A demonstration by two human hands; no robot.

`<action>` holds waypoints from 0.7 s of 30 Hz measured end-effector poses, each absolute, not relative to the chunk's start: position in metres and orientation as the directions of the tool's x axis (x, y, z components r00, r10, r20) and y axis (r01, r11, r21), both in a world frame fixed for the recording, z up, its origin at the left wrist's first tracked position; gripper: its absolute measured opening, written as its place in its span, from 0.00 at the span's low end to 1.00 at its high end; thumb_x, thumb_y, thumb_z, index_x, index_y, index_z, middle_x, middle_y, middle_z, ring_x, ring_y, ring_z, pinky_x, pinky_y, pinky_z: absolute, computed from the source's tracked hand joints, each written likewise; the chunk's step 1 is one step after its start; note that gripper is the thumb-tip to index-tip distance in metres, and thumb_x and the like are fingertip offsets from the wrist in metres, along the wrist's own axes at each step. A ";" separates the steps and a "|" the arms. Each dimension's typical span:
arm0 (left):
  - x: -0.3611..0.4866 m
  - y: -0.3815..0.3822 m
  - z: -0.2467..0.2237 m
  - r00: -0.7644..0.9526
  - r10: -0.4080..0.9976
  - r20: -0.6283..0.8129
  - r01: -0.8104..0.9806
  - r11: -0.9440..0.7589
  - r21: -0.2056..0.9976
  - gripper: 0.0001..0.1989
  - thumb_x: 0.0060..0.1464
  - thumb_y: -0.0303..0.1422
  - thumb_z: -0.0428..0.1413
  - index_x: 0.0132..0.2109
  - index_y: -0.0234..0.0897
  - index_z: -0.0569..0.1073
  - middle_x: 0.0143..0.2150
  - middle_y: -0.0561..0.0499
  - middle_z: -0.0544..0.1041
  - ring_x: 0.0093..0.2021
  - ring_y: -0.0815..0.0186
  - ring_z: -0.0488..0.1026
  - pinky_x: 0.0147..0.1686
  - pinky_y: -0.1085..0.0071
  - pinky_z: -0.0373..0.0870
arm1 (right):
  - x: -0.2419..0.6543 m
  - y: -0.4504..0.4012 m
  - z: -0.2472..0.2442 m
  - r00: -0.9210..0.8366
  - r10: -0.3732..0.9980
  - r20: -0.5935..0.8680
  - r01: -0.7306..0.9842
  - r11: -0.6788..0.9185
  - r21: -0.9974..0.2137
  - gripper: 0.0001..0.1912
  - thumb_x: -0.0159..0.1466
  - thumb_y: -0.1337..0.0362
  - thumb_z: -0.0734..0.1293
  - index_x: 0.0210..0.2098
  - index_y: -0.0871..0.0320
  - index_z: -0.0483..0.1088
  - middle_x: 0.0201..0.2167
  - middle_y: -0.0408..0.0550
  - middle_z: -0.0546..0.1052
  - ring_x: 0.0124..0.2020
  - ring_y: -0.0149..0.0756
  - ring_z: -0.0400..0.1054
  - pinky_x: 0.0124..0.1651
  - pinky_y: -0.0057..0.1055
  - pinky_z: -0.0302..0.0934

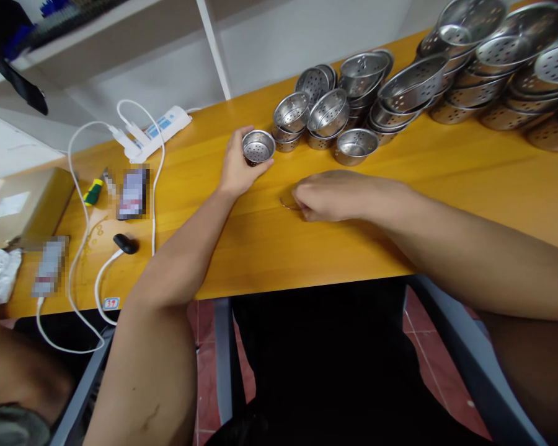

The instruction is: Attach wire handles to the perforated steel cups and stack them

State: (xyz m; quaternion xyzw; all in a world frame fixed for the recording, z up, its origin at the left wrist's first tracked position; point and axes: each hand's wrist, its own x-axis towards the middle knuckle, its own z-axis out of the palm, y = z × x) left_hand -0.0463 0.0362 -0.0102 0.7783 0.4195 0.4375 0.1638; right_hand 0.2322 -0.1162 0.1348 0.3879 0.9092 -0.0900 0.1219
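Observation:
My left hand (237, 162) is closed around a small round metal cup (258, 147) with holes punched in its bottom, its open mouth facing up. Thumb and fingers press on its side. Right of it, my right hand (323, 195) is a fist low over the tabletop, and a thin curved wire (288, 205) pokes out from its left side; the rest of that wire is hidden in the fingers. Just beyond the hands stand more perforated metal cups, among them a single cup (356, 147) and a leaning cup on a short stack (292, 113).
Tall stacks of perforated cups (465, 93) line the back right of the wooden table (260, 248). A white power strip (160, 133) with cables, a blurred phone (134, 193), a black earbud case (125, 243) and a cardboard box (32, 204) lie left. Another person's arm (23, 365) shows lower left.

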 end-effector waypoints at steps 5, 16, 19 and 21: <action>-0.047 0.037 -0.010 0.271 0.806 0.526 0.520 -0.583 0.625 0.48 0.58 0.55 0.81 0.75 0.52 0.67 0.78 0.42 0.76 0.84 0.43 0.73 0.89 0.40 0.66 | 0.220 -0.123 0.132 -0.681 0.673 -0.288 0.714 0.698 -0.057 0.10 0.67 0.76 0.73 0.37 0.55 0.84 0.36 0.56 0.87 0.33 0.48 0.77 0.35 0.42 0.54; -0.046 0.033 -0.009 0.239 0.794 0.559 0.523 -0.590 0.615 0.50 0.60 0.59 0.80 0.77 0.53 0.65 0.80 0.41 0.74 0.84 0.43 0.73 0.89 0.40 0.66 | 0.234 -0.106 0.120 -0.735 0.654 -0.182 0.678 0.715 -0.170 0.01 0.70 0.66 0.75 0.41 0.54 0.79 0.43 0.53 0.87 0.37 0.44 0.75 0.38 0.38 0.51; -0.047 0.033 -0.004 0.195 0.795 0.575 0.532 -0.578 0.619 0.51 0.59 0.60 0.80 0.77 0.53 0.65 0.81 0.41 0.73 0.86 0.42 0.71 0.91 0.40 0.63 | 0.243 -0.094 0.115 -0.755 0.655 -0.034 0.622 0.698 -0.356 0.08 0.69 0.67 0.73 0.36 0.52 0.70 0.35 0.46 0.82 0.35 0.40 0.72 0.41 0.37 0.55; -0.047 0.033 -0.002 0.170 0.793 0.585 0.537 -0.572 0.620 0.50 0.58 0.61 0.81 0.76 0.53 0.66 0.79 0.41 0.75 0.85 0.41 0.72 0.91 0.39 0.62 | 0.247 -0.088 0.113 -0.729 0.684 0.042 0.580 0.649 -0.493 0.11 0.66 0.68 0.74 0.36 0.51 0.67 0.31 0.42 0.78 0.33 0.39 0.70 0.41 0.36 0.58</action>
